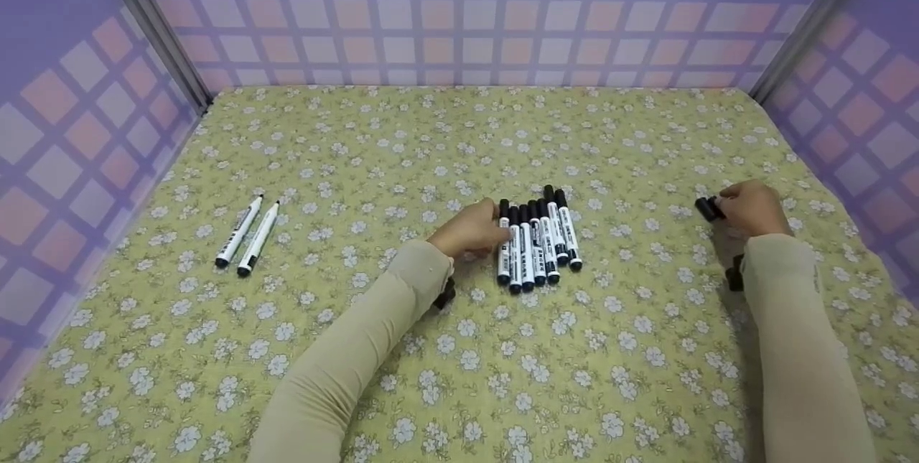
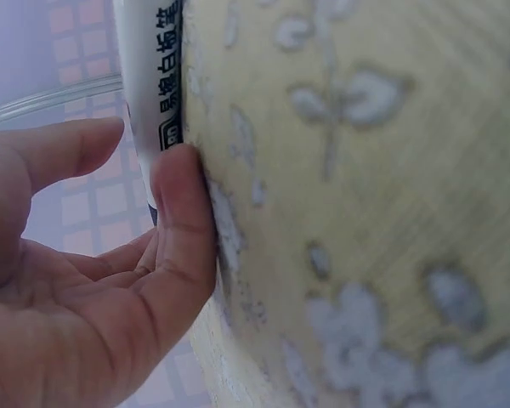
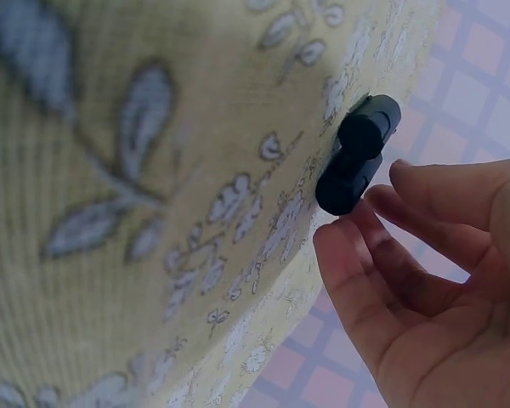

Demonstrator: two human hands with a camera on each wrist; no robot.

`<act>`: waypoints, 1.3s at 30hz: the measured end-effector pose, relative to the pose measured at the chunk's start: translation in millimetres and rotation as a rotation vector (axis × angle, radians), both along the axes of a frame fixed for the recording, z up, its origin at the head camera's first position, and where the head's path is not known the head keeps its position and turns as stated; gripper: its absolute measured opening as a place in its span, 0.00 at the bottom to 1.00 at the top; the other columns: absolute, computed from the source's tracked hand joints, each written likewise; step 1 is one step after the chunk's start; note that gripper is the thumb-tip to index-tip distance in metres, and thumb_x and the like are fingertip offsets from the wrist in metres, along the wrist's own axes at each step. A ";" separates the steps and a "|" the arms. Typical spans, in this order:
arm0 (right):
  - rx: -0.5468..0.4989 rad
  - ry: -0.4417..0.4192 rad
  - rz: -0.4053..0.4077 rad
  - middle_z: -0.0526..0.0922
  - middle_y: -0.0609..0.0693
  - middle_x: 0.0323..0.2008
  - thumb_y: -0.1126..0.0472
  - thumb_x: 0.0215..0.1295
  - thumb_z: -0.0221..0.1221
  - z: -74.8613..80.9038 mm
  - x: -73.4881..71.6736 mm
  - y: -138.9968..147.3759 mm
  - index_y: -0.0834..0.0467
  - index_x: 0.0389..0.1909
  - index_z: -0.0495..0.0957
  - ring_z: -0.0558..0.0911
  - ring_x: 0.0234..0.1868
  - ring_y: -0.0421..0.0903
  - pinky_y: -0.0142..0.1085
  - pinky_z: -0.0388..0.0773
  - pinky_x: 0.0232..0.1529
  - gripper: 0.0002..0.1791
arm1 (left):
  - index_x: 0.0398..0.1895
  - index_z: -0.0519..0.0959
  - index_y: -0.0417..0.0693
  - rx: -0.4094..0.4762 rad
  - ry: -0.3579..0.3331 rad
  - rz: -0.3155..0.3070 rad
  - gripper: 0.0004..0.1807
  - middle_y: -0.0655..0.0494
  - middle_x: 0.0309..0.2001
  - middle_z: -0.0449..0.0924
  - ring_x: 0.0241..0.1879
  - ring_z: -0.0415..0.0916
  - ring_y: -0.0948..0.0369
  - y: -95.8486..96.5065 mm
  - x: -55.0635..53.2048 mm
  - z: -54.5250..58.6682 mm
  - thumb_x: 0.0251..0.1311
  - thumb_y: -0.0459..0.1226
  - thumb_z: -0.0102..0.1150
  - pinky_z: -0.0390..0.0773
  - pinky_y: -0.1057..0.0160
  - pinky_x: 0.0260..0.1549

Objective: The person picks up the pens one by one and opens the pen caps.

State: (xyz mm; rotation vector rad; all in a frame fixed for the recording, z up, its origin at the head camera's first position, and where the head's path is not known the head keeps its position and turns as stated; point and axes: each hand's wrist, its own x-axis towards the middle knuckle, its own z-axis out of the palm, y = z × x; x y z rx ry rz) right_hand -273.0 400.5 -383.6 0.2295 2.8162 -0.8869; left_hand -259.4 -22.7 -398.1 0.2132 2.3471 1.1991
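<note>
Several capped whiteboard markers point(image 1: 526, 255), white with black caps, lie side by side mid-table. My left hand point(image 1: 474, 228) is at their left side; in the left wrist view the fingers point(image 2: 180, 200) touch the end marker point(image 2: 149, 76), and the thumb stands apart from it. Over to the right, two loose black marker caps point(image 1: 704, 209) lie together on the cloth. My right hand point(image 1: 754, 209) is beside these, its thumb and fingers spread. The right wrist view shows the fingertips point(image 3: 336, 242) close to the caps point(image 3: 347, 180); whether they touch is unclear.
Two uncapped markers point(image 1: 260, 237) lie on the left of the flowered cloth point(image 1: 402, 133). More black caps point(image 1: 735, 275) sit partly behind the right sleeve, and other black caps point(image 1: 445, 296) beside the left sleeve. Checked purple walls point(image 1: 459, 25) enclose the back and sides.
</note>
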 end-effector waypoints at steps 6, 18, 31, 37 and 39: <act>0.021 0.026 -0.001 0.68 0.77 0.59 0.57 0.74 0.45 -0.5 -0.8 -1.3 0.75 0.65 0.62 0.76 0.53 0.69 0.53 0.79 0.45 0.28 | 0.47 0.66 0.41 0.002 0.017 -0.003 0.18 0.56 0.26 0.66 0.16 0.59 0.63 -0.6 1.5 1.1 0.60 0.38 0.60 0.64 0.65 0.16; 0.029 0.095 -0.025 0.70 0.76 0.58 0.57 0.74 0.46 -1.5 -0.1 -1.9 0.73 0.64 0.65 0.81 0.39 0.57 0.39 0.74 0.29 0.27 | 0.39 0.64 0.44 0.009 0.015 -0.025 0.14 0.56 0.27 0.66 0.19 0.61 0.62 -4.0 -0.8 1.8 0.59 0.35 0.60 0.66 0.65 0.19; 0.038 0.155 -0.040 0.73 0.75 0.55 0.58 0.73 0.45 -1.5 0.0 -5.3 0.73 0.63 0.67 0.77 0.28 0.48 0.38 0.71 0.25 0.26 | 0.28 0.61 0.49 -0.031 -0.005 -0.014 0.13 0.56 0.20 0.65 0.15 0.59 0.61 -1.5 -2.0 6.0 0.55 0.30 0.57 0.62 0.63 0.15; 0.052 0.175 -0.037 0.73 0.75 0.56 0.57 0.73 0.45 -1.8 -1.3 -5.9 0.73 0.62 0.68 0.80 0.37 0.58 0.39 0.73 0.29 0.26 | 0.24 0.59 0.50 -0.083 0.022 -0.005 0.17 0.56 0.24 0.66 0.18 0.67 0.61 2.6 -2.7 7.5 0.50 0.28 0.59 0.70 0.64 0.18; 0.049 0.173 -0.036 0.72 0.74 0.57 0.56 0.73 0.45 -1.8 -1.9 -6.8 0.72 0.63 0.68 0.79 0.43 0.62 0.41 0.74 0.32 0.27 | 0.25 0.59 0.49 -0.092 0.024 0.000 0.17 0.55 0.26 0.66 0.20 0.69 0.60 3.3 -2.5 7.9 0.51 0.29 0.59 0.72 0.64 0.20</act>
